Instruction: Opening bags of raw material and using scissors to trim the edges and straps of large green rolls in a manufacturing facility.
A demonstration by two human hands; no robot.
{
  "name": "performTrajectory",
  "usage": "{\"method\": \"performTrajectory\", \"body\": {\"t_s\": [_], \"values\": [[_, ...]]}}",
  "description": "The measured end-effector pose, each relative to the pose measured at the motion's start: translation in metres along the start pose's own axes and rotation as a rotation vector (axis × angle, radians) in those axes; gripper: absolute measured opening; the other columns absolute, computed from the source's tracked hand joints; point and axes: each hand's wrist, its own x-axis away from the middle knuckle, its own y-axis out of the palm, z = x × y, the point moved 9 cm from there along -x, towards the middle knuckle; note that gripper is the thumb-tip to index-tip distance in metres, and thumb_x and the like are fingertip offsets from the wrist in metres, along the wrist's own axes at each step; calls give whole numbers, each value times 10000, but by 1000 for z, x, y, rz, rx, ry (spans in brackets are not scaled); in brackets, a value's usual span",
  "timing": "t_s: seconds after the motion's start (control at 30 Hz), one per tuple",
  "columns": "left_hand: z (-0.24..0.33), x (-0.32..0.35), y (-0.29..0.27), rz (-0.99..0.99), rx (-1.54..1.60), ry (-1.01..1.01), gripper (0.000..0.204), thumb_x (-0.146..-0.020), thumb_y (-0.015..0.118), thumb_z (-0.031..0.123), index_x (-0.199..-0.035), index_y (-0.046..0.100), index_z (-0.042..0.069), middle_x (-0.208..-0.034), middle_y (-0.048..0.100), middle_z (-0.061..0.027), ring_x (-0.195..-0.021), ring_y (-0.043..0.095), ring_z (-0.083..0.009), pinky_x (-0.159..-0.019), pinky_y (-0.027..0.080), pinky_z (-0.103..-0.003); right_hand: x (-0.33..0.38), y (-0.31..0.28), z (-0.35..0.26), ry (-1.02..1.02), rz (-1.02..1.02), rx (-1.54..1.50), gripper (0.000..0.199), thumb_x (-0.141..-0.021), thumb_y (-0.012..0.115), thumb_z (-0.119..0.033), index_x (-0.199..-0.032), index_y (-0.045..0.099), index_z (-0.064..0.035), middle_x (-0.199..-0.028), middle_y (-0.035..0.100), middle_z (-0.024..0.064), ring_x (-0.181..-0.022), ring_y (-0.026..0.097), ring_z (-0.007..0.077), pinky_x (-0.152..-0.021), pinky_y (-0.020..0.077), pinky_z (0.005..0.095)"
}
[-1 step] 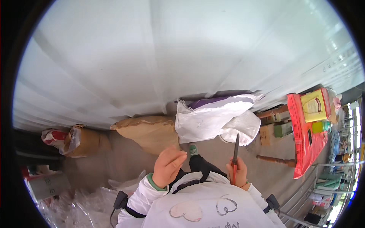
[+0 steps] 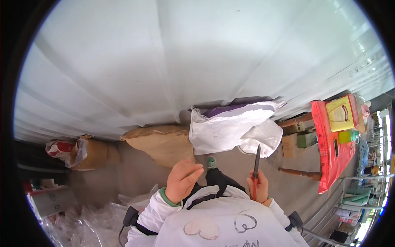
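My right hand (image 2: 261,187) is closed around the red handle of a slim tool (image 2: 256,162). The tool's dark, pointed blade sticks up and away from me; whether it is a knife or closed scissors I cannot tell. Left of it, my left hand (image 2: 181,181) is raised with its fingers curled and thumb pressed against them. Anything inside that hand is hidden. Beyond both hands, a large white sack (image 2: 220,131) leans on the pale wall, with a brown paper sack (image 2: 160,142) to its left. A smaller white sack (image 2: 266,136) sits past the blade tip. Neither hand touches the sacks.
At right stands a table with a red cover (image 2: 323,150), bearing a yellow box (image 2: 340,113) and a green-and-yellow container (image 2: 346,136). Cardboard cartons (image 2: 289,146) lie beside it. Clear plastic bags (image 2: 96,226) heap at lower left, and another brown bag (image 2: 96,154) stands farther off.
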Motion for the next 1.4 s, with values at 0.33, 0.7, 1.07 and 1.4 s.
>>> {"method": "performTrajectory", "body": {"t_s": [0.33, 0.7, 1.07, 1.4], "values": [[13, 25, 35, 195, -174, -295, 291, -706, 551, -99, -976, 605, -5, -997, 601, -154, -897, 571, -341, -857, 448, -416, -64, -7, -3, -39, -156, -536, 244, -895, 504, -215, -1036, 450, -23, -632, 452, 5, -504, 396, 56, -426, 310, 187], [15, 1, 44, 114, 34, -70, 303, -709, 538, -108, -991, 588, -9, -982, 599, -154, -895, 572, -333, -864, 450, -435, 0, -96, -14, -66, 349, -436, 301, -951, 380, -304, -1082, 429, -37, -608, 444, 5, -479, 406, 70, -425, 335, 200], [0, 47, 18, 153, 66, -199, 338, -695, 500, -149, -997, 588, -25, -958, 584, -181, -895, 570, -355, -807, 459, -390, 2, -72, -6, 87, 373, -436, 192, -934, 444, -212, -1057, 465, -65, -616, 429, -2, -469, 394, 67, -389, 336, 214], [39, -11, 71, 19, 57, -53, 267, -663, 705, 52, -914, 617, 35, -881, 587, -125, -802, 569, -308, -691, 463, -369, -58, 23, -189, -855, -102, 210, 407, -651, 759, -177, -989, 566, -56, -636, 469, 27, -560, 408, 174, -544, 365, 302]]}}
